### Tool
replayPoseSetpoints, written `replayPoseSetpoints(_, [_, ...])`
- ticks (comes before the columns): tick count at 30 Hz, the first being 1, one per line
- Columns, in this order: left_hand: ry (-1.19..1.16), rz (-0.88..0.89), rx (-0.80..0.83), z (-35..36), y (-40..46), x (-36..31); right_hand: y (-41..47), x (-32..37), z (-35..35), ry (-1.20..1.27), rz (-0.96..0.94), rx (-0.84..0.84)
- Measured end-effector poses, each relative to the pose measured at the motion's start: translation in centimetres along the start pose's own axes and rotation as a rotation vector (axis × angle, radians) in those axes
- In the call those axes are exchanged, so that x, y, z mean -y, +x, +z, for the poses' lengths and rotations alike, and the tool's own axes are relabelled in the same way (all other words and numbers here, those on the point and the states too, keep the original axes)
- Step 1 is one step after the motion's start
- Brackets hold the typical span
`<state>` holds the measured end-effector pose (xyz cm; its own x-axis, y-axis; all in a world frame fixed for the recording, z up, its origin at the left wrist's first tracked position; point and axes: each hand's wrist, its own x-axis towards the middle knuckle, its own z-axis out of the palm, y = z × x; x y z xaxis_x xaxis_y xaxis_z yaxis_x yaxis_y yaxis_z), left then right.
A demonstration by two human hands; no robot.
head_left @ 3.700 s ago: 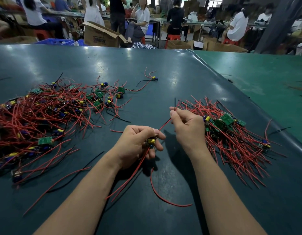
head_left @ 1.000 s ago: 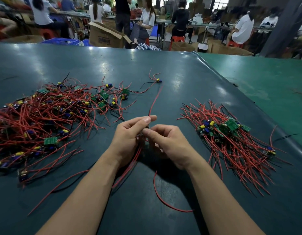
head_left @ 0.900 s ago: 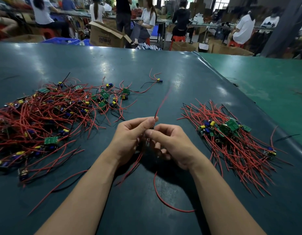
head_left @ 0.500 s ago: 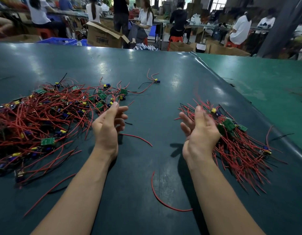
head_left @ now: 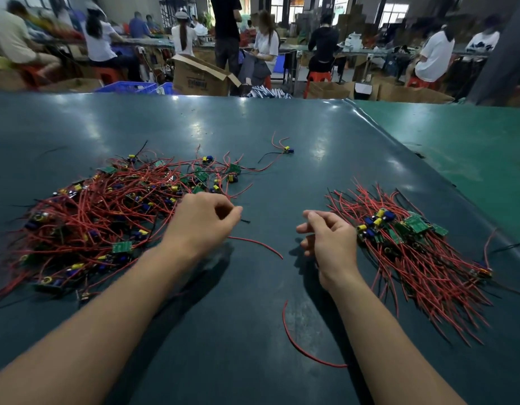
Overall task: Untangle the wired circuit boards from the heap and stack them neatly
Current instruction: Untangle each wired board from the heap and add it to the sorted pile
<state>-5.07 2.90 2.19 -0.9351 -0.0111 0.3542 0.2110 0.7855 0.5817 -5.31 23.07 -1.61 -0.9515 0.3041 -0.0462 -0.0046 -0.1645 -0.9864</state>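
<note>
A tangled heap of wired circuit boards (head_left: 106, 211), small green boards with red leads and yellow and blue parts, covers the left of the dark table (head_left: 253, 361). On the right lies the sorted pile of boards (head_left: 413, 244), its leads fanned toward me. My left hand (head_left: 200, 226) hovers palm down at the heap's right edge, fingers loosely curled, and I see nothing in it. Just left of the sorted pile is my right hand (head_left: 329, 241), its fingers relaxed and empty.
One loose red wire (head_left: 258, 245) lies between my hands; another loose red wire (head_left: 305, 349) curves near my right forearm. A lone wired board (head_left: 288, 150) sits farther back. The table's right edge (head_left: 457, 200) meets a green table. People and cardboard boxes are beyond.
The board my hands were working on together has left them and lies on the right pile. Both hands have separated, turned palm down and curled loosely, the left staying at the heap's right edge.
</note>
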Motion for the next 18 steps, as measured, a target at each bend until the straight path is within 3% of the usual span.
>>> replayPoseSetpoints(4, [0.579,-0.081,0.002,-5.9,1.4,3.2,0.0,-0.3,0.0,-0.001,-0.007,0.022])
replayPoseSetpoints(7, [0.805,-0.209,0.05,-9.4,1.6,5.2,0.3,-0.5,-0.1,-0.006,-0.013,0.035])
replayPoseSetpoints(11, [0.768,-0.302,0.43,-10.2,0.8,6.5,0.5,-0.7,-0.1,-0.041,-0.03,0.048])
replayPoseSetpoints(18, [0.721,-0.242,0.431,-9.2,-0.4,7.3,0.4,-0.7,-0.2,-0.062,-0.037,0.078])
